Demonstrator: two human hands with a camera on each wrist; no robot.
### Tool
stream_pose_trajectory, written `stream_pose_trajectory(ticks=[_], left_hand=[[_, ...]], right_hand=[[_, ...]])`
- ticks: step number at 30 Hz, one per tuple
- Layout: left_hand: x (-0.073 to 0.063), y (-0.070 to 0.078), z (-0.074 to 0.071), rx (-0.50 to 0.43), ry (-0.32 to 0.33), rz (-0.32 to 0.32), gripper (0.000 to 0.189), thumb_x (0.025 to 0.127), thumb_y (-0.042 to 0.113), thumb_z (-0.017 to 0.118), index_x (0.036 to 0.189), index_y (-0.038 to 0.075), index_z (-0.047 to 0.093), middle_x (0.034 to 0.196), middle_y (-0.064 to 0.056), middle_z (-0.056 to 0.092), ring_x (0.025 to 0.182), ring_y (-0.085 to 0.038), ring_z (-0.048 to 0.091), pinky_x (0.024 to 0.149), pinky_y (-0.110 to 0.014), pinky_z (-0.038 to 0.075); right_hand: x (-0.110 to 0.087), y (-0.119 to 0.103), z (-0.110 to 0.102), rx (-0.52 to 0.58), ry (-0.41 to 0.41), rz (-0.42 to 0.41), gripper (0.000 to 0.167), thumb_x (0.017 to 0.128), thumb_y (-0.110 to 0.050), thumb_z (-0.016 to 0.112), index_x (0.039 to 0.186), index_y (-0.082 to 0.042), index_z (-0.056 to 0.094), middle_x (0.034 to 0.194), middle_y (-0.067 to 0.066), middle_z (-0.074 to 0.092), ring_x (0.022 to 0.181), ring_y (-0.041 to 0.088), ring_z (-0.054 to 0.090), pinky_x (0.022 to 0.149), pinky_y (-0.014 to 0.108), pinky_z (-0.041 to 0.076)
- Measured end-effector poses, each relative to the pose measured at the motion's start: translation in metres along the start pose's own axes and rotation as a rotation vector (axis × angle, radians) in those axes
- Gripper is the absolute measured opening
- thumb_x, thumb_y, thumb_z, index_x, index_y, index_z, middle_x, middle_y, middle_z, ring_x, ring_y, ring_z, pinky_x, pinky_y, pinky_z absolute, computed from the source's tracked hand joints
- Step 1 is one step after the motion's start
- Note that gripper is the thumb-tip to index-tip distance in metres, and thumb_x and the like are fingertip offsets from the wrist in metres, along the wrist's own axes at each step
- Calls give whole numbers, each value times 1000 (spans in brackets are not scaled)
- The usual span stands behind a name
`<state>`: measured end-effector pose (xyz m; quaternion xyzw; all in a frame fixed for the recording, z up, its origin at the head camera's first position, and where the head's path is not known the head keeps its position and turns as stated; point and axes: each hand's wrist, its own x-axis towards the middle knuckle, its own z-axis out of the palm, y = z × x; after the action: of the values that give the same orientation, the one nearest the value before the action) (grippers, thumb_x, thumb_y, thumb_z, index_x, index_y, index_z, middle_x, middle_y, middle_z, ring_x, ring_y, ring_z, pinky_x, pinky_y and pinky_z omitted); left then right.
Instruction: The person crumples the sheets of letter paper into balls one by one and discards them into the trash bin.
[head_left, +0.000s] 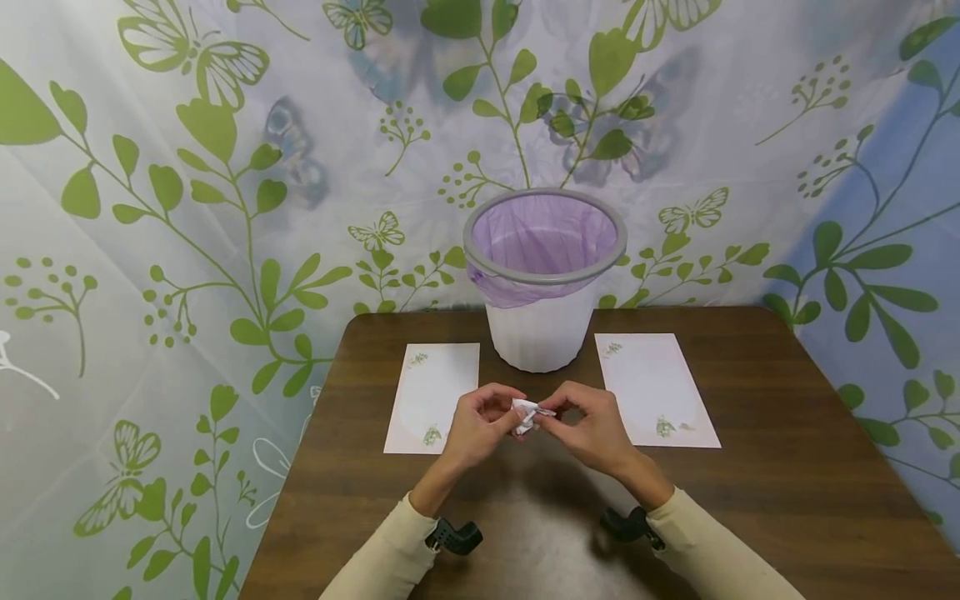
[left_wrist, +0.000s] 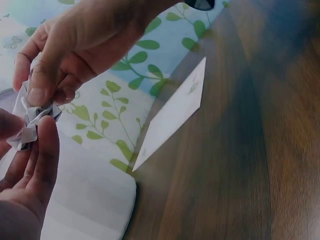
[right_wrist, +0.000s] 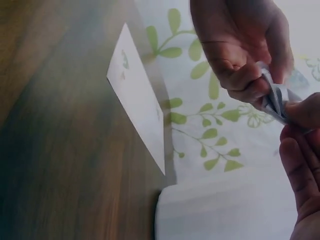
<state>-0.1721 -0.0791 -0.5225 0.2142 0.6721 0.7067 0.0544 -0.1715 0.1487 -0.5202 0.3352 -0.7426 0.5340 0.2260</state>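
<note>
Between both hands, in front of the bin, is a small crumpled piece of white paper point(head_left: 527, 414), held up over the table. My left hand point(head_left: 477, 428) pinches its left side between thumb and fingers. On the other side my right hand point(head_left: 592, 427) grips it with thumb and fingertips. In the left wrist view, the crumpled paper point(left_wrist: 31, 120) shows folds and darker printed bits among the fingertips. The right wrist view shows the crumpled paper point(right_wrist: 277, 97) squeezed into a narrow wad, partly hidden by the fingers of both hands.
A white bin point(head_left: 536, 333) with a grey rim and purple liner stands at the back of the brown table point(head_left: 780, 500). A flat printed sheet point(head_left: 438, 392) lies left of it, another printed sheet point(head_left: 660, 387) to the right. A leaf-patterned curtain point(head_left: 300, 208) hangs behind.
</note>
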Motion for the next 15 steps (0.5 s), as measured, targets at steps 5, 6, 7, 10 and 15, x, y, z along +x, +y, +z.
stream_pose_trajectory(ticks=[5, 6, 7, 10, 15], left_hand=[[0, -2, 0, 63, -98, 59, 49, 93, -13, 75, 140, -3, 66, 121, -31, 74, 94, -12, 77, 83, -31, 68], [0, -2, 0, 95, -109, 76, 51, 92, -13, 76, 142, -2, 66, 121, -29, 74, 95, -12, 76, 84, -30, 68], [0, -2, 0, 132, -111, 93, 53, 92, -13, 77, 142, -1, 66, 119, -27, 75, 95, -13, 76, 84, -30, 67], [0, -1, -2, 231, -110, 145, 54, 92, -12, 81, 142, 2, 69, 113, -21, 78, 93, -16, 78, 83, -30, 68], [3, -1, -4, 370, -154, 270, 65, 85, -11, 87, 146, -1, 66, 111, -17, 76, 91, -20, 80, 82, -28, 67]], right_hand=[[-1, 0, -5, 112, 35, 198, 24, 83, 8, 91, 91, -11, 78, 85, 9, 79, 71, 13, 74, 63, 23, 63], [-1, 0, -6, 139, 36, 231, 23, 83, 9, 90, 90, -10, 78, 84, 10, 79, 70, 13, 75, 62, 23, 63], [-2, 0, -7, 166, 33, 255, 22, 84, 10, 89, 90, -8, 78, 82, 12, 79, 68, 14, 74, 60, 25, 63], [-3, 1, -9, 239, 13, 304, 18, 86, 12, 86, 89, -4, 77, 77, 16, 76, 62, 17, 74, 55, 29, 63], [-2, 2, -12, 332, 22, 365, 16, 86, 15, 83, 87, 2, 75, 74, 12, 75, 57, 17, 73, 52, 34, 63]])
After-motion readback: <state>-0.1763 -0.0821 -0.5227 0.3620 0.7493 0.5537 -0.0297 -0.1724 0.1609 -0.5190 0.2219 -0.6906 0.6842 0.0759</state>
